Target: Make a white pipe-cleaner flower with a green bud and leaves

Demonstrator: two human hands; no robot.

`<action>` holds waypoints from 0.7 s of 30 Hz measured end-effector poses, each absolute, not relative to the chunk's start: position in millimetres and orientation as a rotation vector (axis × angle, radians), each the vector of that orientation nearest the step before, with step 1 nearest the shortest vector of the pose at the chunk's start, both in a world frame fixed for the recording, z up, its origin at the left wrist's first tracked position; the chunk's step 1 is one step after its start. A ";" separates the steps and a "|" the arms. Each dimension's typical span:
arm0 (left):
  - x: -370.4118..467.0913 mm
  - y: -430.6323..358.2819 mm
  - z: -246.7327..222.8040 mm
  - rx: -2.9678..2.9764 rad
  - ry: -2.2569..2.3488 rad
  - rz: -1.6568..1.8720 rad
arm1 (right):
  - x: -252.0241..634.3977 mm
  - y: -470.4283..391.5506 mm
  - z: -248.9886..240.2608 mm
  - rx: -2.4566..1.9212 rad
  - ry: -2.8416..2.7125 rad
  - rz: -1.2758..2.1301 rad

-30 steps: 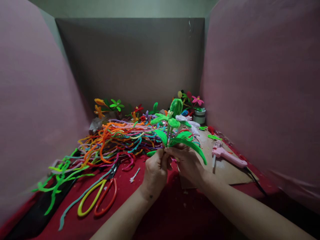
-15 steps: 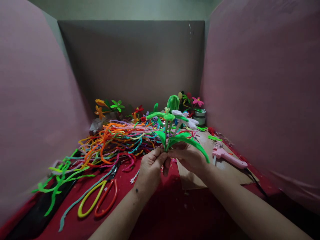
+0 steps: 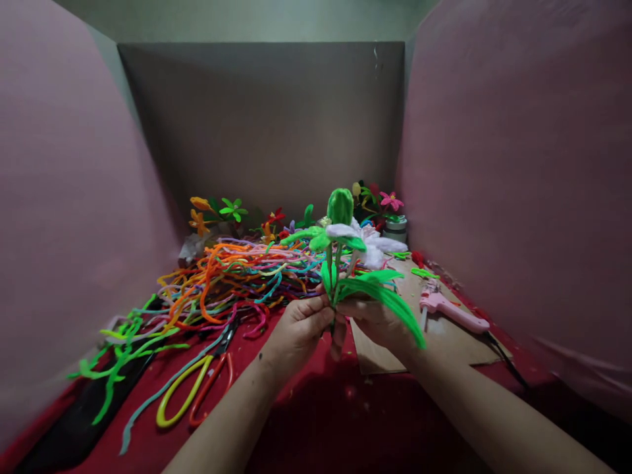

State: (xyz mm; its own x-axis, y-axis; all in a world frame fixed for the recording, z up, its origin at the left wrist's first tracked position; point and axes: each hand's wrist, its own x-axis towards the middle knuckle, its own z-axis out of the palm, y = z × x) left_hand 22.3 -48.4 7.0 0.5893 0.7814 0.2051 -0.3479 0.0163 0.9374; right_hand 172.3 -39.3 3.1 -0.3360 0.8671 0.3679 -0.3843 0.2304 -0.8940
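Between my two hands stands a pipe-cleaner flower (image 3: 340,209), upright, with green and white blooms on thin stems and long green leaves. My left hand (image 3: 305,324) pinches the base of the stems between thumb and fingers. From the other side my right hand (image 3: 371,320) is closed on the same stem base, its fingers partly behind the leaves. One long leaf droops over the right wrist. The lowest end of the stem is mostly covered by my fingers.
A heap of colourful pipe cleaners (image 3: 237,270) lies left of centre, with scissors (image 3: 184,392) in front. A pink glue gun (image 3: 454,312) rests on a cardboard sheet (image 3: 380,352) at right. Finished flowers (image 3: 233,209) stand at the back. Pink panels flank both sides.
The flower has turned a little in my fingers, so its white bloom now faces more forward and right. Both hands have come slightly lower and nearer.
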 end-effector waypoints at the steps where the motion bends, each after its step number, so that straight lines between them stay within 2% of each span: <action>1: 23.2 -48.6 8.7 1.281 0.457 0.925 | 171.4 -41.4 3.4 -0.485 -1.397 1.416; 9: 35.0 -56.5 20.5 1.465 0.736 1.106 | 163.0 -41.0 -5.0 -0.540 -1.252 1.307; 15: 36.6 -54.8 9.9 1.558 0.880 1.254 | 150.9 -41.6 -9.6 -0.558 -1.147 1.261; 21: 34.2 -54.6 9.2 1.543 0.890 1.336 | 147.0 -50.1 7.3 -0.613 -1.276 1.233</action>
